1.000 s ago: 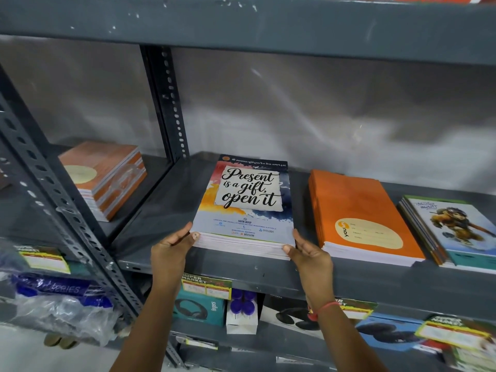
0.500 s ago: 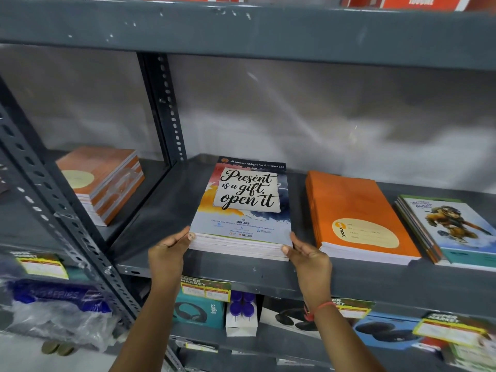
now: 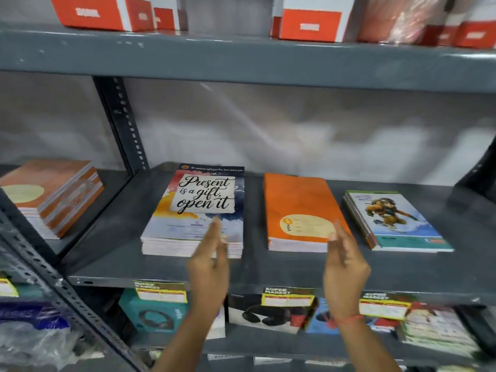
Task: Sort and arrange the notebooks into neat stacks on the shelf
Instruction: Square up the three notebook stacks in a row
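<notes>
Three notebook stacks lie on the grey shelf (image 3: 112,267). The left one is the "Present is a gift, open it" stack (image 3: 198,208). In the middle sits an orange stack (image 3: 298,200), and to its right a stack with a cartoon cover (image 3: 394,221). My left hand (image 3: 210,261) hovers in front of the first stack's right corner, fingers straight, holding nothing. My right hand (image 3: 345,264) is raised in front of the orange stack's right corner, also empty with fingers extended. Neither hand grips a notebook.
Another orange notebook stack (image 3: 51,194) lies in the neighbouring bay at left, behind a perforated steel upright (image 3: 123,122). Red and white boxes (image 3: 308,21) stand on the shelf above. Boxed headphones (image 3: 153,315) and price tags (image 3: 288,298) fill the shelf below.
Both hands let go of the "Present is a gift" stack and moved right. The left hand now sits at that stack's right corner, the right hand before the orange stack. The view tilted up.
</notes>
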Demonstrator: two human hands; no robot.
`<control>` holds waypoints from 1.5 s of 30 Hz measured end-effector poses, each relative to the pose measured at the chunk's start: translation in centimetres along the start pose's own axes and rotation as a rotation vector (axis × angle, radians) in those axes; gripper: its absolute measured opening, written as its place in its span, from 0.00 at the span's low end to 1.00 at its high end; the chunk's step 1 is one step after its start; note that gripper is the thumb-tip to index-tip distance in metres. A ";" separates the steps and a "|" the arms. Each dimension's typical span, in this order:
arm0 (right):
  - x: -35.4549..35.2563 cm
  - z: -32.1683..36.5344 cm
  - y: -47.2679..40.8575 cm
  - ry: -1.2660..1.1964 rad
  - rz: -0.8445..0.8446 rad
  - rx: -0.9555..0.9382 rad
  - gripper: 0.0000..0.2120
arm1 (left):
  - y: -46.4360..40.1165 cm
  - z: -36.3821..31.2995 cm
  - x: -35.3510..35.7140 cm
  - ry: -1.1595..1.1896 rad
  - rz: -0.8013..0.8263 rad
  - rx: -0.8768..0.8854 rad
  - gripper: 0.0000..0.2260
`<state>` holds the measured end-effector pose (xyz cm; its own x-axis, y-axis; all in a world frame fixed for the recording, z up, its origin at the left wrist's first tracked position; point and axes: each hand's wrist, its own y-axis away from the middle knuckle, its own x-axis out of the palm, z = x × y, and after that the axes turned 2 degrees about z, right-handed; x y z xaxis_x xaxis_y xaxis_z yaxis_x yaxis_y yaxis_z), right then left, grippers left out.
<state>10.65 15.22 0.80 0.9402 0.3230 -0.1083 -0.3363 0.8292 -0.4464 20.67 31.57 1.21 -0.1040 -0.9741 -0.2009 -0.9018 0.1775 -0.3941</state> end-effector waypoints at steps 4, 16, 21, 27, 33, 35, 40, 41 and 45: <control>-3.9 -3.7 -4.9 0.002 -0.019 0.231 0.19 | 0.8 -1.0 7.5 0.061 0.160 -0.091 0.18; -6.2 -8.0 -7.4 -0.337 0.543 0.485 0.26 | 0.9 0.6 11.4 0.300 0.146 -0.396 0.19; -6.3 -8.4 -7.3 -0.394 0.481 0.486 0.23 | 1.3 0.3 10.7 0.312 0.133 -0.398 0.16; -6.0 -8.6 -7.6 -0.348 0.435 0.490 0.20 | 1.1 0.2 11.4 0.385 0.012 -0.458 0.14; -5.7 -8.4 -7.9 -0.365 0.391 0.541 0.19 | 0.8 0.5 12.1 0.404 -0.105 -0.519 0.12; -5.6 -8.3 -8.0 -0.377 0.370 0.566 0.18 | 0.7 0.6 12.1 0.399 -0.125 -0.525 0.11; -5.5 -8.0 -8.2 -0.382 0.329 0.616 0.17 | 0.5 0.7 12.1 0.420 -0.150 -0.543 0.11; -5.5 -7.9 -8.2 -0.380 0.324 0.618 0.17 | 0.4 0.7 12.2 0.421 -0.158 -0.546 0.11; -5.3 -7.7 -8.1 -0.373 0.300 0.623 0.17 | 0.2 0.6 12.3 0.415 -0.177 -0.568 0.11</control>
<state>8.79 3.20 -1.86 0.7612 0.6137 0.2095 -0.6451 0.7498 0.1473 19.49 19.70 -1.91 0.0147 -0.9744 0.2244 -0.9868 0.0221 0.1603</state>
